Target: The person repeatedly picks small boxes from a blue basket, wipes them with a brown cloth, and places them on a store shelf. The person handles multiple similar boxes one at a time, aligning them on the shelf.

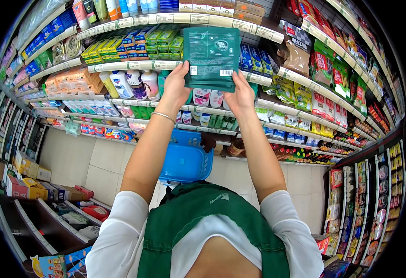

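Both of my arms reach forward towards a store shelf. My left hand [177, 84] grips the lower left edge of a stack of flat dark green sachets [211, 57], its thumb on the front. The lower right edge of the same stack is in my right hand [239, 91]. The printed side of the top sachet, with small text and a barcode, faces me; the lower edges of others show beneath it. Behind the sachets are toothpaste-like boxes [168, 40] and, a shelf lower, pump bottles [133, 85].
A blue plastic basket [184, 161] stands on the tiled floor [105, 156] below my hands. Shelves of bagged goods [337, 74] curve along the right. At the lower left are cardboard boxes [25, 187] and a dark shelf unit [32, 222]; another rack [359, 208] stands at the lower right.
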{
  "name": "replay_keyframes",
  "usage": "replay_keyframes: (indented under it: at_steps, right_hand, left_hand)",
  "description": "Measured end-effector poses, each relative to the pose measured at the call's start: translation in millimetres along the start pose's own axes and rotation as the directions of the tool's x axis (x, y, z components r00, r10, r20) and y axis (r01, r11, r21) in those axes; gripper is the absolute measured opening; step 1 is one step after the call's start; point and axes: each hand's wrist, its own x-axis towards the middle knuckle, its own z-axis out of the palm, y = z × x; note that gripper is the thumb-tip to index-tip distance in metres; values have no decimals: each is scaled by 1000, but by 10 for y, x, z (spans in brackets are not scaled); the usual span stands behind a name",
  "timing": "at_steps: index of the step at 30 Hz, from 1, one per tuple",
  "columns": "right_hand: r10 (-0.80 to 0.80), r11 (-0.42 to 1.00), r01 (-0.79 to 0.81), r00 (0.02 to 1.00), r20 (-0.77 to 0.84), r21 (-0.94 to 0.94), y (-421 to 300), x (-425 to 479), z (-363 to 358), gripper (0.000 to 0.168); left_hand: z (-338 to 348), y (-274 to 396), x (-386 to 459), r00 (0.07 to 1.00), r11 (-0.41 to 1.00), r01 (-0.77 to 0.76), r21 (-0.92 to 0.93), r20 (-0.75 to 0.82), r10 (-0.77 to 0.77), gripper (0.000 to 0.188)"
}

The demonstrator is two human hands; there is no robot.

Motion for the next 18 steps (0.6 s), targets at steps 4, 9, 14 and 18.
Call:
replay_keyframes:
  at_steps: [4, 9, 14, 18]
  right_hand:
    - [4, 1000, -5, 1000, -18, -7, -2, -31, 54, 36]
    - [8, 1000, -8, 1000, -24, -1, 1, -44, 84, 33]
    - [10, 1000, -10, 1000, -13, 11, 0, -49, 99, 35]
    - [6, 1000, -6, 1000, -16, 6, 1, -50, 95, 35]
  left_hand:
    - [-19, 3, 13, 1000, 1000, -4, 0, -10, 4, 32]
    - [-29, 13, 11, 1000, 1000, -16, 18, 4, 16, 31]
    - [-74, 0, 32, 999, 999, -23, 32, -29, 24, 32]
    - [-33, 18, -4, 999, 999, -25, 48, -28, 27, 34]
